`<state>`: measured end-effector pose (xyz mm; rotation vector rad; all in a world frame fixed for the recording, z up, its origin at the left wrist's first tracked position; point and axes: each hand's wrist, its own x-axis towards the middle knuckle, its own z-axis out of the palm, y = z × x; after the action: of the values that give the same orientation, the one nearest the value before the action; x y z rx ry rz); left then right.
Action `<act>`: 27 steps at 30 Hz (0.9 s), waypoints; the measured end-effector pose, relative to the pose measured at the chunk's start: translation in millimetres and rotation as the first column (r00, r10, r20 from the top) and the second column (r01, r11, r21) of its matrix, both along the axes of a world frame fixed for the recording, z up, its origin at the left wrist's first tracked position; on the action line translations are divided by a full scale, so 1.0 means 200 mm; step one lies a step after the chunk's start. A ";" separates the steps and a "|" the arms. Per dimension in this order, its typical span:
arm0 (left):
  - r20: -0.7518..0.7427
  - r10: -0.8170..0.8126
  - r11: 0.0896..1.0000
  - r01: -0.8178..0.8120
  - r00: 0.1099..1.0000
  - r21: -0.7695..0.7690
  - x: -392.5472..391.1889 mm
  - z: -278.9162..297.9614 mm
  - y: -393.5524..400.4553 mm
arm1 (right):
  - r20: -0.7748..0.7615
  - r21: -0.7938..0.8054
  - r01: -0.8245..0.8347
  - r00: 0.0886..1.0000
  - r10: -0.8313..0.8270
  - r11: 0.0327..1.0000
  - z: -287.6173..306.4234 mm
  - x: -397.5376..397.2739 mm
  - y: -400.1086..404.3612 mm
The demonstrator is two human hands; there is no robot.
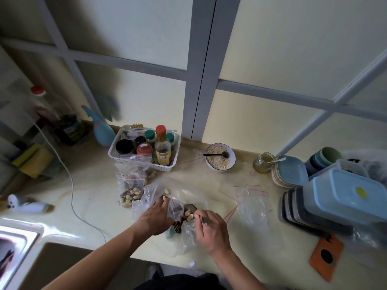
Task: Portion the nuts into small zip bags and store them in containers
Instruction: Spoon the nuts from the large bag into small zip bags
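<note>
Holding a small zip bag (174,209) open at its mouth, our left hand (156,216) is pinching the plastic while our right hand (211,227) is gripping a spoon (191,207) and tipping nuts (187,215) into it. We are working on the counter (94,197); a filled bag (130,191) is standing just left, empty bags (249,197) are lying right, and stacked containers (339,197) are sitting beyond.
</note>
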<state>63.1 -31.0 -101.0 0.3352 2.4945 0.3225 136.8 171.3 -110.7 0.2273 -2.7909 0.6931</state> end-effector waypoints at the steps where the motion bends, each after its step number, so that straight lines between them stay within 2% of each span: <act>1: 0.000 0.009 1.000 -0.009 1.000 0.001 0.00 0.00 0.00 | -0.020 -0.007 -0.008 1.000 0.008 1.000 0.00 0.01 0.00; 4: 0.008 0.042 0.998 -0.042 0.999 0.044 0.02 0.02 -0.01 | -0.041 -0.026 -0.037 0.999 0.036 0.999 0.01 0.01 -0.01; 10: 0.094 0.187 0.962 -0.202 0.978 0.184 0.01 0.05 -0.02 | 0.045 0.043 -0.029 0.999 0.027 0.999 0.01 -0.01 -0.05; 13: 0.134 0.247 0.943 -0.270 0.960 0.194 0.02 0.05 -0.01 | 0.064 0.114 -0.021 0.998 0.013 0.993 0.00 -0.01 -0.09; 16: 0.164 0.325 0.913 -0.354 0.931 0.202 0.03 0.01 -0.02 | 0.152 0.125 0.002 0.988 -0.021 0.992 -0.02 -0.01 -0.12; 20: 0.187 0.307 0.923 -0.340 0.933 0.182 0.05 0.01 -0.02 | 0.184 0.165 0.018 0.982 -0.049 0.986 -0.06 0.00 -0.15; 22: 0.172 0.323 0.916 -0.353 0.931 0.189 0.06 0.02 -0.03 | 0.181 0.166 -0.013 0.983 -0.018 0.986 -0.07 0.01 -0.17; 24: 0.144 0.341 0.909 -0.365 0.929 0.201 0.05 -0.09 -0.07 | 0.186 0.174 -0.057 0.982 0.024 0.983 -0.08 0.05 -0.22; 25: 0.147 0.332 0.910 -0.358 0.932 0.211 0.04 -0.20 -0.10 | 0.200 0.158 -0.064 0.979 0.031 0.985 -0.09 0.08 -0.24; 27: 0.172 0.312 0.917 -0.344 0.934 0.205 0.06 -0.12 -0.09 | 0.258 0.108 -0.059 0.966 0.029 0.992 -0.09 0.09 -0.27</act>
<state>74.8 -49.9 -124.2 -0.0208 2.3746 0.7530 155.8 116.4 -127.9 0.2375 -3.0861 0.6112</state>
